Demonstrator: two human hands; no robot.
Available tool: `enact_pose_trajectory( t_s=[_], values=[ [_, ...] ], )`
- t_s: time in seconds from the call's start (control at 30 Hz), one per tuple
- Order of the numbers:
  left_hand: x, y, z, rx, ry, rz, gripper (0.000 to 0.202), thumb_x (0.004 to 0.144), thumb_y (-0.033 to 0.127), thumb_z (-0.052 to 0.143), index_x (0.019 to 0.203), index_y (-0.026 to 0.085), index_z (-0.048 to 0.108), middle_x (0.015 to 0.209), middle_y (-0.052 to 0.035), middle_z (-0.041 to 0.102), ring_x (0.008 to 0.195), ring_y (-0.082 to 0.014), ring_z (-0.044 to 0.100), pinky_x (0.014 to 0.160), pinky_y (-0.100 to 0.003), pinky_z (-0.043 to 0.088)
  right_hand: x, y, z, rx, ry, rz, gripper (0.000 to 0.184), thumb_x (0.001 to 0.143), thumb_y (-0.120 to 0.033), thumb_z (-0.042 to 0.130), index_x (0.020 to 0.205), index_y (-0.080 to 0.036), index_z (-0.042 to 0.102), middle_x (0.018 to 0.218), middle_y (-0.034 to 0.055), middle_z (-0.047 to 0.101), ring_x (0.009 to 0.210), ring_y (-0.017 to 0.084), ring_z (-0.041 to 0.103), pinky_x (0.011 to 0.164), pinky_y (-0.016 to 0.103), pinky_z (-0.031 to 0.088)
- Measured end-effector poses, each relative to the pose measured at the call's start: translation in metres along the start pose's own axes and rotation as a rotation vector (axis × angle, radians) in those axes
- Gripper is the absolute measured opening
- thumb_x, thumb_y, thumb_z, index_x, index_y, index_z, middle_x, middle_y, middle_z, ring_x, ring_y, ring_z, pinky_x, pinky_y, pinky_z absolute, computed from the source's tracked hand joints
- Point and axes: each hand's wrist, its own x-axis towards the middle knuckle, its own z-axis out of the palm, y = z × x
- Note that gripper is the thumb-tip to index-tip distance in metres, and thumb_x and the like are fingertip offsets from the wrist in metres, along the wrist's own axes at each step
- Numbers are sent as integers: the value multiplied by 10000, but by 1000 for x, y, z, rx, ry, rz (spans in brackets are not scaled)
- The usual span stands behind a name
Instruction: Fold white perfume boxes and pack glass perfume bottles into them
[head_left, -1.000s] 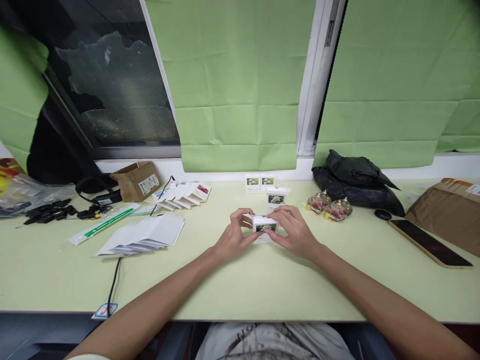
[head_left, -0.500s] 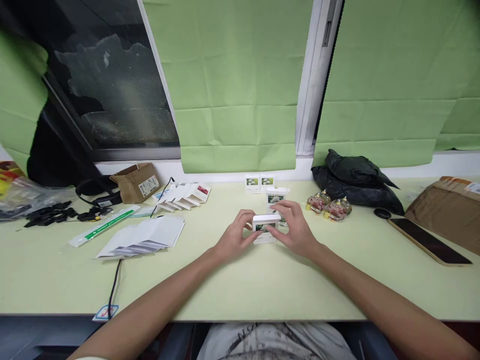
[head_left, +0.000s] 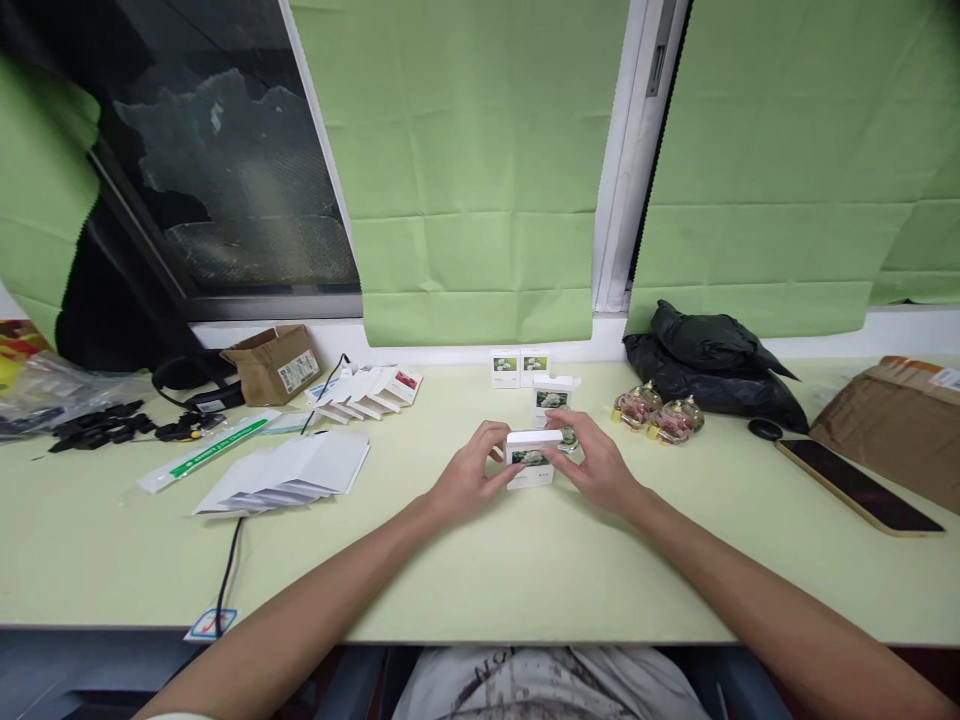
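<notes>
A small white box [head_left: 531,474] with a white-flower picture stands upright on the table. My left hand [head_left: 474,468] grips its left side, thumb on the front. My right hand [head_left: 592,462] holds the right side, with the thumb at the front and a finger near the top edge. Just behind it is a similar white box [head_left: 551,393] with its top flaps open. A clear glass object [head_left: 568,439] is partly hidden behind my right fingers. Farther back, two white boxes [head_left: 519,368] stand side by side.
Glass bottles with gold parts [head_left: 660,412] lie right of my hands, near black plastic bags [head_left: 709,360]. A phone [head_left: 859,486] and a cardboard box [head_left: 892,430] are farther right. To the left are folded white cartons [head_left: 289,472], flower-print cartons [head_left: 367,390] and an opened brown box [head_left: 271,366].
My right fingers have come down slightly from above the box toward its top right edge, uncovering more of its front picture. My left hand keeps its hold.
</notes>
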Motion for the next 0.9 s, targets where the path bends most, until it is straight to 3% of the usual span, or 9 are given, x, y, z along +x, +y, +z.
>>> enact_pose_trajectory(
  t_s=[0.1,0.23,0.33,0.4,0.5,0.57,0.63,0.8,0.9],
  values=[
    [0,2,-1,1,-3,-1,331,1013,326,610,1318,258,503,1270,-90,562,1012,-186,611,816,-343,583,-1,0,1,21,19,-13,359,1083,-262,452,1437,-317,470,1299,84,667,1190,269,651,992,443,534],
    [-2,4,-1,-5,-11,-10,308,989,333,633,1262,250,516,1203,-80,592,996,-194,605,725,-304,524,1,-1,2,38,19,-67,269,1079,-224,444,1306,-305,564,1091,72,678,1031,257,667,869,409,539],
    [-5,7,1,-68,-11,-109,493,936,376,704,1335,258,439,1103,-48,612,842,-163,596,678,-289,486,3,-2,3,48,18,-73,225,1074,-211,457,1242,-287,586,1084,85,656,1046,260,642,889,425,524],
    [-6,10,3,-155,-40,-201,642,905,416,744,1409,271,375,1145,-50,617,783,-145,588,672,-284,486,4,-3,4,58,-4,-80,212,1078,-202,440,1201,-278,595,1130,98,646,1090,264,625,918,443,516],
    [-5,15,4,-254,-141,-245,690,893,449,757,1464,280,409,1351,-102,587,1013,-210,632,818,-330,528,4,-4,5,97,-25,-77,217,1086,-206,410,1179,-275,594,1130,100,644,1091,263,611,927,463,516],
    [-4,16,4,-306,-192,-224,694,907,442,744,1505,280,431,1486,-120,525,1286,-284,553,1014,-395,498,4,-5,5,122,-23,-69,219,1089,-213,400,1181,-278,588,1114,95,644,1082,262,606,932,471,517],
    [-2,16,4,-370,-239,-218,737,918,427,736,1558,283,400,1557,-122,478,1405,-309,474,1126,-436,436,4,-5,4,134,-20,-63,216,1089,-218,398,1174,-279,587,1111,91,639,1082,262,598,937,474,515],
    [0,14,5,-422,-326,-270,841,874,441,793,1593,298,379,1515,-126,517,1280,-286,570,1046,-411,494,4,-3,4,134,-18,-66,207,1088,-224,402,1177,-275,581,1118,93,627,1105,266,577,944,478,509],
    [1,15,4,-350,-329,-270,859,795,481,859,1538,299,467,1423,-131,562,1193,-279,589,983,-408,520,4,-1,4,124,-26,-67,212,1088,-229,399,1161,-279,592,1128,92,627,1109,267,574,939,476,511]
  ],
)
